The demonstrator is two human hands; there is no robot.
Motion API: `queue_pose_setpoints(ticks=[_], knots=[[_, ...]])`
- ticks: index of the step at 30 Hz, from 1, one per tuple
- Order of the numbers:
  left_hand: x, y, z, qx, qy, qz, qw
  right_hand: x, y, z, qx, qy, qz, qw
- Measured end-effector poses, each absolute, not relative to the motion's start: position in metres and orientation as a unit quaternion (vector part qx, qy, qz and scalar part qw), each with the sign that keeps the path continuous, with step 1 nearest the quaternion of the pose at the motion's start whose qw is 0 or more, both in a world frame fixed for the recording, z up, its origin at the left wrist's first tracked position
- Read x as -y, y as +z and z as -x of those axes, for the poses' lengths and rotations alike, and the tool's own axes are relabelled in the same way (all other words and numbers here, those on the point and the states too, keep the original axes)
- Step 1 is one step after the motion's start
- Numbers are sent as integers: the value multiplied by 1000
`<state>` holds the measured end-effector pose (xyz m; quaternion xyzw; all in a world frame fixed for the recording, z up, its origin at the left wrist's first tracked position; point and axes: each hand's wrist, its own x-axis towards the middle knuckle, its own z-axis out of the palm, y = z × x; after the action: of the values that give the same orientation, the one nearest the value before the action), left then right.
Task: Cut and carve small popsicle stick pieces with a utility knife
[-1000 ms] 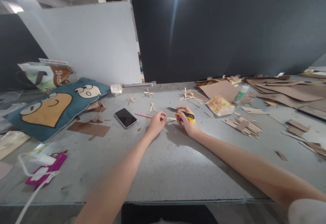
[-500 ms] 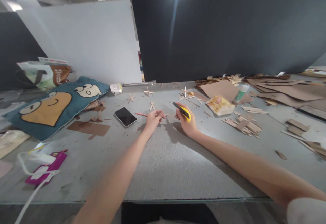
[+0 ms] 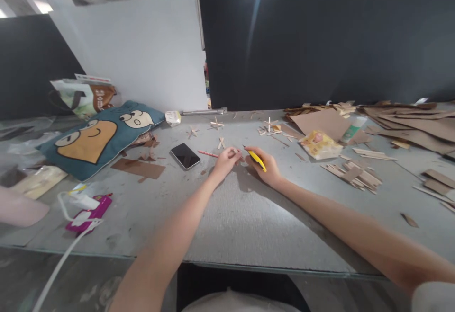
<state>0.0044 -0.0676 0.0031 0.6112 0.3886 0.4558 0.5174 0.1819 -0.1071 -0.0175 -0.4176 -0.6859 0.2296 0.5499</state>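
My left hand (image 3: 227,160) is closed around a slim red-and-white striped pencil (image 3: 207,154), whose long end sticks out to the left. The fingertips hide its other end. In my right hand (image 3: 267,166) is a yellow utility knife (image 3: 256,160), its front end angled towards my left fingers. Both hands are close together just above the table, with a small gap between them. A black-screened phone (image 3: 185,156) lies left of the pencil. Beyond my hands are small star shapes made of wooden sticks (image 3: 216,123), and a crossed pair of sticks (image 3: 221,142).
On the right are a yellow packet (image 3: 320,145), a glue stick (image 3: 353,130), bundled wooden sticks (image 3: 355,175) and stacked cardboard (image 3: 419,122). A blue cartoon cushion (image 3: 103,137), a cardboard piece (image 3: 138,167) and a purple power strip (image 3: 90,215) with a white cable occupy the left.
The view has shifted left, so things appear further right. My right hand has tilted the utility knife lower and brought it nearer my left fingers. The left hand still grips the pencil.
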Motion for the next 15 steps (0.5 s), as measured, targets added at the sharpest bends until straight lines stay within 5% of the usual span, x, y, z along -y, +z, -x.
queue_pose_setpoints(ticks=[15], knots=[[64, -6, -9, -437, 475, -573, 504, 113, -16, -178, 660, 226, 440, 566]])
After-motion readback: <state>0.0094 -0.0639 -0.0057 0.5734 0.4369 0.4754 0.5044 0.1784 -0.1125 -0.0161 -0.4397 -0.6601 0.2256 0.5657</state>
